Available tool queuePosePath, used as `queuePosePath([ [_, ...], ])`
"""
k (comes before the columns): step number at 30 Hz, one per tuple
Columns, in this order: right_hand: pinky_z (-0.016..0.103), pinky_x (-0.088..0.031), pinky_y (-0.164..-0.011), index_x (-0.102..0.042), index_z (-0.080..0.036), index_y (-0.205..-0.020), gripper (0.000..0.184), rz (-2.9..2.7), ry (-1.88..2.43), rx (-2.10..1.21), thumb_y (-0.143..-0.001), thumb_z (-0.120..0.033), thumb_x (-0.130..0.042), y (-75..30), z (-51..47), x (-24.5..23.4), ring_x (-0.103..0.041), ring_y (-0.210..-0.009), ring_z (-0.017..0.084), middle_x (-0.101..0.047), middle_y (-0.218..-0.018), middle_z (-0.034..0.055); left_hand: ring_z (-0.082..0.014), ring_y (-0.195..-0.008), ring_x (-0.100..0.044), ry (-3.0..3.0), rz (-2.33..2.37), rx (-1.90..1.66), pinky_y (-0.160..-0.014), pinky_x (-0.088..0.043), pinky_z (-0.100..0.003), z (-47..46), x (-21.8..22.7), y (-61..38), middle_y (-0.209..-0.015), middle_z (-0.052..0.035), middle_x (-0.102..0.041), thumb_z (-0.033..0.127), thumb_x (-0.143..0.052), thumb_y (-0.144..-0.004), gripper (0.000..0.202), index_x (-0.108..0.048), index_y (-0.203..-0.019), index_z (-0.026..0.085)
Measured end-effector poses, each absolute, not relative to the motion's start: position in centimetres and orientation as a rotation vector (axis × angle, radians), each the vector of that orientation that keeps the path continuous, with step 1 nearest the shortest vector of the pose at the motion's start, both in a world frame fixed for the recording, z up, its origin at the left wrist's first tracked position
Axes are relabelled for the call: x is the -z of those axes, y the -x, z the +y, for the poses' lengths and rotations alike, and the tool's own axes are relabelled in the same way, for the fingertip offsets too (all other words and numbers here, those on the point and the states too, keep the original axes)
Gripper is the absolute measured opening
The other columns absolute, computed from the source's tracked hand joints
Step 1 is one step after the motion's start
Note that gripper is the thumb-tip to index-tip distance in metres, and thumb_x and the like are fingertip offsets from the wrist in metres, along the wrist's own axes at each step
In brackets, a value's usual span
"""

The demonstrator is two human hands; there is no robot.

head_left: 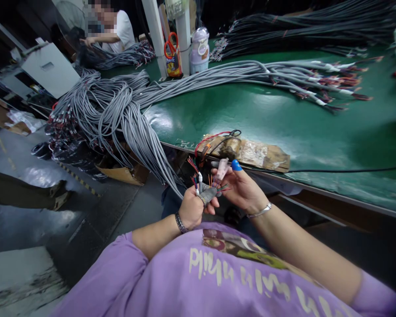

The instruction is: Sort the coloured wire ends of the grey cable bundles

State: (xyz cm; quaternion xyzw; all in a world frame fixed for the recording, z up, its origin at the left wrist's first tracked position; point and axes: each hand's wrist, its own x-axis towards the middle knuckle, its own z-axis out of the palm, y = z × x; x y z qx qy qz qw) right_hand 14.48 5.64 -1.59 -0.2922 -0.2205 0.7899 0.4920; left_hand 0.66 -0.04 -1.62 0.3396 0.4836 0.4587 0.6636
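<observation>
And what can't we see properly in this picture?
In the head view:
Round grey cables in the left hand: the held part is covered by that hand.
Thin coloured wires near the right hand: too small to count.
Long thin black cable: cut off by the picture's right edge.

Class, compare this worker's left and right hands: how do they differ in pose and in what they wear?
Pose: the left hand curls around grey cable ends; the right hand is more open, near the coloured wires.
Coverings: the left hand has a grey cover, the right a bright blue cover.
Wrists: the left wears a dark linked band, the right a silvery bangle.
Shared: both are close together in front of the body.
</observation>
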Motion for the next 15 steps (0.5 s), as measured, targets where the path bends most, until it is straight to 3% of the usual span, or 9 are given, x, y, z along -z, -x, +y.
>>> queuePosePath([
  [6,0.026,-0.051,-0.064,-0.072,-0.023,-0.081,0.019,-0.553,0.779,-1.887,-0.079,-0.042,-0.072,-14.77,5.58,1.2,-0.063,-0.068,0.014,-0.073,-0.081,0.0014,-0.0068,-0.037,-0.05,-0.779,1.075,-1.081,-0.036,-0.033,-0.018,-0.69,1.66,-0.2,-0.057,0.0011,-0.062,0.055,-0.076,-0.065,0.044,-0.058,-0.073,0.015],
  [15,0.03,-0.051,-0.062,-0.07,-0.02,-0.078,0.038,-0.618,0.79,-1.848,-0.079,-0.058,-0.067,-14.54,6.2,2.0,-0.061,-0.062,0.015,-0.072,-0.077,0.0049,-0.0065,-0.038,-0.049,-0.819,1.08,-1.181,-0.038,-0.035,-0.019,-0.38,1.46,-0.57,-0.059,0.0006,-0.064,0.057,-0.073,-0.068,0.044,-0.059,-0.074,0.016],
])
